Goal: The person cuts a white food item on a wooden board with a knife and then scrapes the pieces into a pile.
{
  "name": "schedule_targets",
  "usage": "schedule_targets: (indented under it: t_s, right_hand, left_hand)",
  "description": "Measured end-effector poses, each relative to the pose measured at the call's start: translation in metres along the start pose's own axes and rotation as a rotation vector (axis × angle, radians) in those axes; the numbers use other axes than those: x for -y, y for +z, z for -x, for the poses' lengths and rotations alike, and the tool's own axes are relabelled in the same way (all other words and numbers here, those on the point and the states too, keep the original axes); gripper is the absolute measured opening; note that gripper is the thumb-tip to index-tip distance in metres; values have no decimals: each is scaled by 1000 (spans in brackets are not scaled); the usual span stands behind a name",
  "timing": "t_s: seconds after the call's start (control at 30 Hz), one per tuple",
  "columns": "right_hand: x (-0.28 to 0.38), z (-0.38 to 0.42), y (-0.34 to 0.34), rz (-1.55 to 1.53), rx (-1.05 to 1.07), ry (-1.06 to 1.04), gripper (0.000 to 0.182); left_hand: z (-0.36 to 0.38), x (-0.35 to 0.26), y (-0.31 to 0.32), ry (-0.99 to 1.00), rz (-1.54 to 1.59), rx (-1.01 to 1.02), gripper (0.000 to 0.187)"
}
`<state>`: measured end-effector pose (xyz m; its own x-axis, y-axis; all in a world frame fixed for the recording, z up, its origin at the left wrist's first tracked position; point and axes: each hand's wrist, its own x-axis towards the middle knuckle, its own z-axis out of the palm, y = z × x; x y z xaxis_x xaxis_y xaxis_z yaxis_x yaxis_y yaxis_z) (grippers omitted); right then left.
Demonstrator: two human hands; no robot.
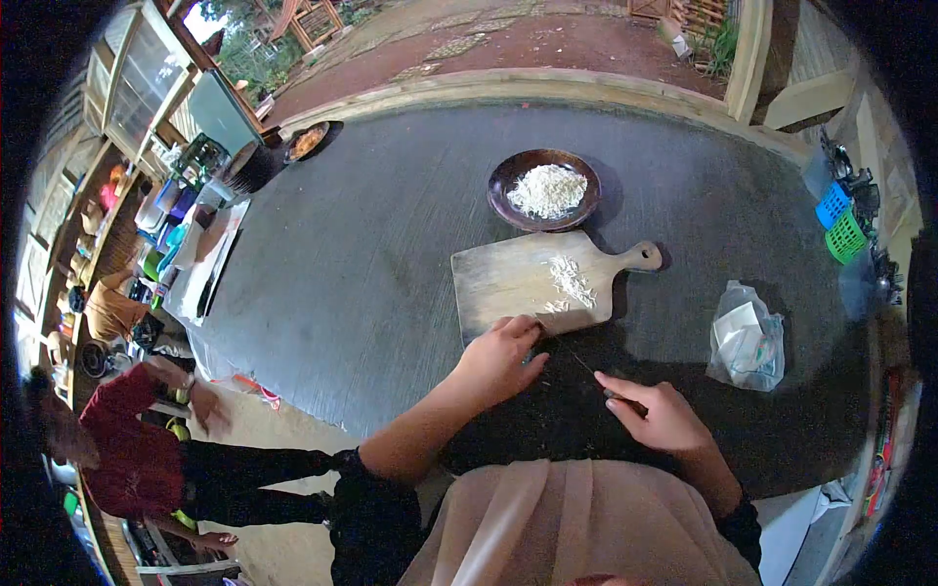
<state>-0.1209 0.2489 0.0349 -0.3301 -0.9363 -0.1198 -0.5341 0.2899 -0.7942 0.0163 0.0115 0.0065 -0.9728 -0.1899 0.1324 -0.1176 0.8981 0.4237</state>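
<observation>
My left hand [500, 356] rests at the near edge of a wooden cutting board [489, 283], fingers bent and closed; what lies under the fingertips is hidden. My right hand [662, 418] is wrapped round a knife [583, 364], whose thin blade points towards the left hand and the board. White shredded pieces [569, 283] lie scattered on the board's right half. Just beyond the board stands a dark brown bowl [500, 203] with a heap of similar white shreds [550, 191] in it.
A clear plastic bag with white contents [747, 337] lies on the dark table [371, 244] at right. Blue [832, 206] and green baskets [845, 237] with utensils stand at the right edge. A dish of orange-brown food [307, 143] sits far left. Another person [132, 444] is at lower left.
</observation>
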Motion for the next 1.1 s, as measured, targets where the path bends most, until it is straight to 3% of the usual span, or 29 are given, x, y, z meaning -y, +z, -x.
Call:
schedule_targets:
  t_s: [0.1, 0.2, 0.27, 0.47, 0.67, 1.0, 1.1]
  right_hand:
    - [-5, -1, 5, 51, -39, -48, 40]
    - [1, -1, 5, 99, 3, 47, 41]
    - [3, -2, 9, 264, -16, 45, 41]
    - [3, -4, 6, 74, -139, 27, 40]
    - [1, -1, 3, 74, -29, -33, 39]
    - [-4, -1, 6, 21, -16, -11, 38]
    - [4, -2, 8, 141, -7, 58, 38]
  left_hand:
    - [0, 3, 2, 0, -3, 2, 38]
    - [1, 5, 6, 8, -4, -19, 37]
    - [0, 4, 6, 2, -17, 0, 38]
    - [1, 1, 3, 7, 15, -50, 39]
    - [1, 0, 1, -12, -15, -4, 38]
    - [1, 3, 4, -1, -9, -27, 36]
    - [1, 0, 3, -4, 8, -11, 36]
